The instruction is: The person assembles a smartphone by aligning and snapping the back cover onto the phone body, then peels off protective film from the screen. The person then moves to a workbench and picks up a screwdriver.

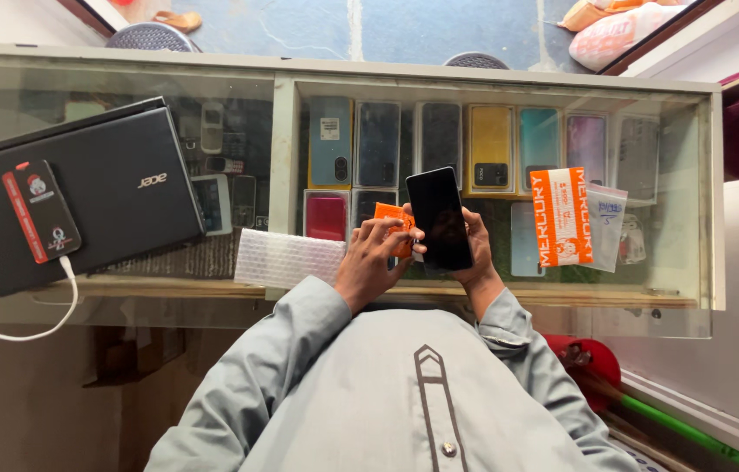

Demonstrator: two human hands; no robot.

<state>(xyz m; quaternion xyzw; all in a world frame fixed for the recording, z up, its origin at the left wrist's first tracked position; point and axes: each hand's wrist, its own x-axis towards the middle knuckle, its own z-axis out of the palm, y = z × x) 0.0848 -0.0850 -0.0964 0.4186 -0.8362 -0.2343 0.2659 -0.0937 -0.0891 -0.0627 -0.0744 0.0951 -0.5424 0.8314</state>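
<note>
Far left on the glass worktop (666,301): closed black laptop (116,188), with a black-and-red gadget (41,210) on its lid and a white cable (37,328) trailing off the near edge. Just right of it, a sheet of bubble wrap (286,258) lying flat, close beside the left hand.

Left hand (374,260): fingers curled, thumb and fingertips pinching a small orange sachet (394,225). Sits just left of the phone, sachet touching or all but touching the phone's left edge; hard to tell which.

Phone (439,218): lifted off the worktop, dark screen up, long axis running away from the body, top leaning slightly left. Held from the right and beneath.

Right hand (477,253): wrapped around the phone's right edge and back, fingers closed on it, only their tips showing at the left edge near the sachet. So sachet hand to the left of the screen and nearer its lower half, holding hand to the right.

Further right, flat on the glass: an orange-and-white packet (560,217) and a clear bag (607,218), both apart from the hands. Under the glass, rows of phone cases (490,149).
</note>
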